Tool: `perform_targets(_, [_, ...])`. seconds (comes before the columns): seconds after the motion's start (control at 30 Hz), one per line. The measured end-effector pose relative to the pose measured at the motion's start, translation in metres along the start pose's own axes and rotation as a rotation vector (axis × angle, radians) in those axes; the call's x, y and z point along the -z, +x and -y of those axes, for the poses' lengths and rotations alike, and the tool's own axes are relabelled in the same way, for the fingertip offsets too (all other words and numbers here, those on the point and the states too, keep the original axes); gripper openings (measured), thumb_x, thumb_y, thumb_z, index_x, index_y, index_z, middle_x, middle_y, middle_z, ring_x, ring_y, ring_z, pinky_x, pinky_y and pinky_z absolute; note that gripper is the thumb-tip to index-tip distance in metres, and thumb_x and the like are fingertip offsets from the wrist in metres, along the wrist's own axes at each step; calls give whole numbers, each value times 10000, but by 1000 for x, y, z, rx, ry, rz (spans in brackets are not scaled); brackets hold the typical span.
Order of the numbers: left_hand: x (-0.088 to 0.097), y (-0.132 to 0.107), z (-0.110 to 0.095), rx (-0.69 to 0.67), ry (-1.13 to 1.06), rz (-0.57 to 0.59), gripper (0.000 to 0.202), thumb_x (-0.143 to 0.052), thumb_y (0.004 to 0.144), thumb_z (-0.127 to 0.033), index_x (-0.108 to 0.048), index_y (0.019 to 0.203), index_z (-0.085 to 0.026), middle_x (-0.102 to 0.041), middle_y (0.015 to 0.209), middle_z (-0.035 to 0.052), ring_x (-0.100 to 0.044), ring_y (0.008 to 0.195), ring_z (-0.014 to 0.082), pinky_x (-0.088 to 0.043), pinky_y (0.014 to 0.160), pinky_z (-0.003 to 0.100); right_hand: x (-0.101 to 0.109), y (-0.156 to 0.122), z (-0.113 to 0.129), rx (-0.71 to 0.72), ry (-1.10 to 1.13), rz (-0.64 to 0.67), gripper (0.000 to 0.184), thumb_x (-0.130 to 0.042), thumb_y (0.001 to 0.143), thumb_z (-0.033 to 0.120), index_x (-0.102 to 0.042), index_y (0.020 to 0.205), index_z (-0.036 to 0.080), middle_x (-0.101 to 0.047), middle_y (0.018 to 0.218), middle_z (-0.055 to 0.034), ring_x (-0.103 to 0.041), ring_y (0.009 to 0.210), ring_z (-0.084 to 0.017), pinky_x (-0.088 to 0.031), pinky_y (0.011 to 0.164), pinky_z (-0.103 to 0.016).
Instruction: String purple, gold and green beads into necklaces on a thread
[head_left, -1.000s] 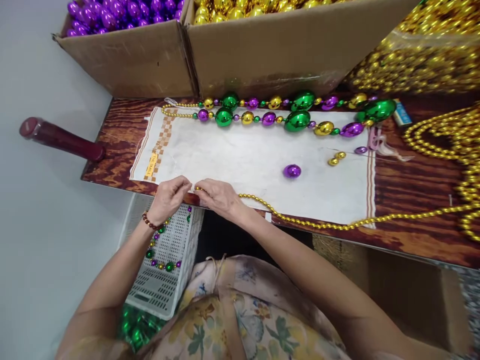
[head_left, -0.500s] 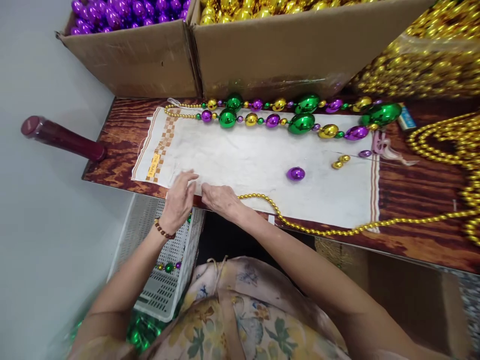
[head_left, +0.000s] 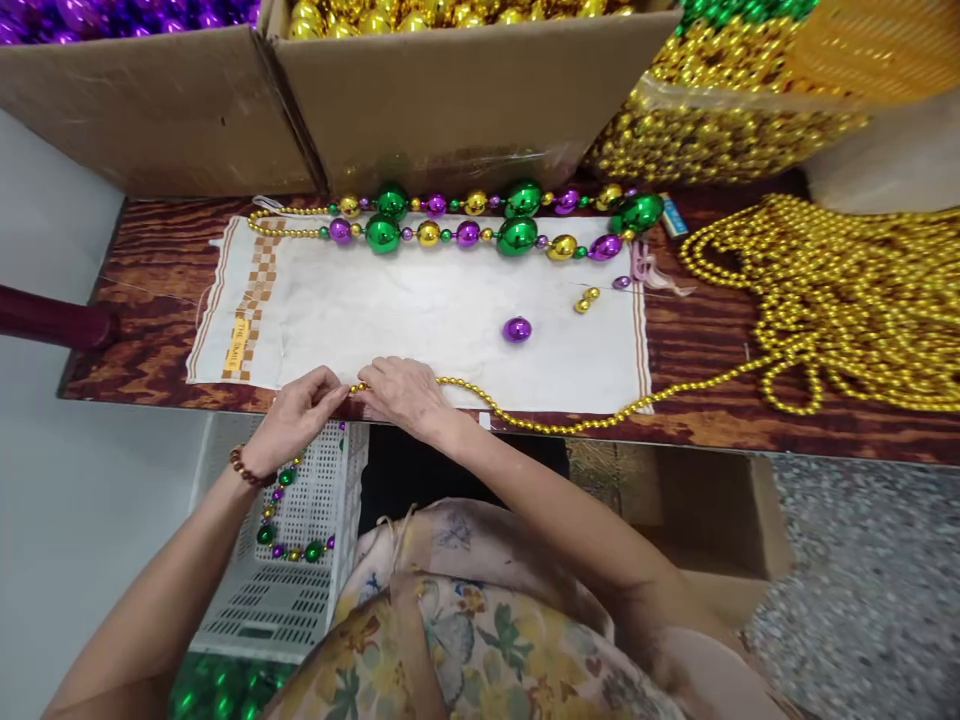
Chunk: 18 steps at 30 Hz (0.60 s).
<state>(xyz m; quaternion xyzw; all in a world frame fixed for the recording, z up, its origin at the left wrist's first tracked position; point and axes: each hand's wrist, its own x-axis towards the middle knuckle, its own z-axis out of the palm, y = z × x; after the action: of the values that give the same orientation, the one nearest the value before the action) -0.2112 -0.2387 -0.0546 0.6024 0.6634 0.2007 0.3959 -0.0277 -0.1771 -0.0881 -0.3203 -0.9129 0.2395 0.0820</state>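
Observation:
My left hand (head_left: pixel 300 412) and my right hand (head_left: pixel 405 393) meet at the near edge of a white cloth (head_left: pixel 420 300) on a wooden table (head_left: pixel 712 345). Both pinch the end of a long strand of small gold beads (head_left: pixel 555 425), which runs right along the table edge to a big heap of gold strands (head_left: pixel 847 300). A string of small green, purple and gold beads (head_left: pixel 281 515) hangs below my left wrist over a white plastic crate (head_left: pixel 277 590). On the cloth lie a loose purple bead (head_left: pixel 517 329) and two small gold beads (head_left: pixel 586 299).
A finished necklace of large green, purple and gold beads (head_left: pixel 465 225) lies along the cloth's far edge. Behind it stand cardboard boxes of purple beads (head_left: pixel 150 110) and gold beads (head_left: pixel 465 90), and a bag of gold beads (head_left: pixel 720 120). A dark red cylinder (head_left: pixel 52 318) sticks out at left.
My left hand opened and lifted over the cloth's corner half a second ago, then came back to pinch the gold strand beside my right hand. The view has swung right.

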Motion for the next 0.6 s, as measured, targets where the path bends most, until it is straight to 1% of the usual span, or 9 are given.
perform_targets(0.03, [2,-1,0,8,-53,29,312,-528,925,-467,-527,797,-183,-448,646,-35,-373,580,101,-312,541,230,3,-10,-5,-5,-9,-40,293,-458,1021,390,-610,1140,169,-660,1153,-102,-586,1032,-237,-396,810,-349])
perform_targets(0.1, [6,-2,2,25,-150,59,294,-541,918,-460,-532,817,-184,-433,650,-37,-359,570,95,-307,523,221,10,-39,-20,-83,-17,-161,263,-479,1009,320,-608,1173,160,-643,1206,-115,-562,1074,-243,-380,871,-361])
perform_targets(0.17, [10,-4,4,61,-241,87,278,-542,918,-453,-525,831,-189,-392,633,-44,-328,542,90,-283,489,215,17,-80,-40,-256,-19,-302,241,-464,1009,303,-629,1098,151,-666,1119,-117,-562,1046,-237,-373,873,-354])
perform_targets(0.2, [11,-5,6,83,-284,105,270,-542,919,-453,-523,846,-194,-374,626,-48,-311,529,88,-271,474,213,20,-102,-50,-337,-31,-323,238,-474,1005,329,-637,1025,156,-674,1043,-107,-569,982,-235,-372,838,-354])
perform_targets(0.27, [15,-7,7,124,-343,131,257,-550,918,-454,-522,874,-202,-356,623,-52,-297,514,86,-256,458,209,24,-141,-68,-409,-39,-252,241,-511,988,372,-632,952,167,-673,953,-84,-569,899,-228,-363,786,-350])
perform_targets(0.33, [19,-10,7,147,-359,126,253,-570,906,-452,-522,874,-206,-350,616,-53,-292,504,83,-245,449,204,25,-168,-81,-394,-95,-154,226,-513,984,355,-640,945,173,-671,952,-88,-558,886,-235,-351,776,-357])
perform_targets(0.4, [22,-11,6,147,-340,102,251,-594,890,-442,-526,855,-203,-343,599,-56,-283,493,79,-230,441,198,25,-180,-87,-364,-173,-88,205,-500,983,314,-653,964,179,-672,978,-103,-551,905,-248,-344,789,-370])
perform_targets(0.5, [28,-13,6,136,-300,56,237,-625,866,-412,-539,827,-195,-350,579,-56,-284,481,71,-220,434,192,26,-180,-91,-331,-213,-62,188,-496,971,277,-652,969,174,-675,986,-117,-558,931,-263,-356,817,-388])
perform_targets(0.6, [36,-13,6,139,-288,-32,219,-657,832,-383,-564,812,-186,-390,564,-53,-301,461,61,-222,422,189,31,-175,-91,-315,-42,-66,164,-472,958,265,-607,931,174,-674,914,-103,-596,863,-235,-416,778,-357])
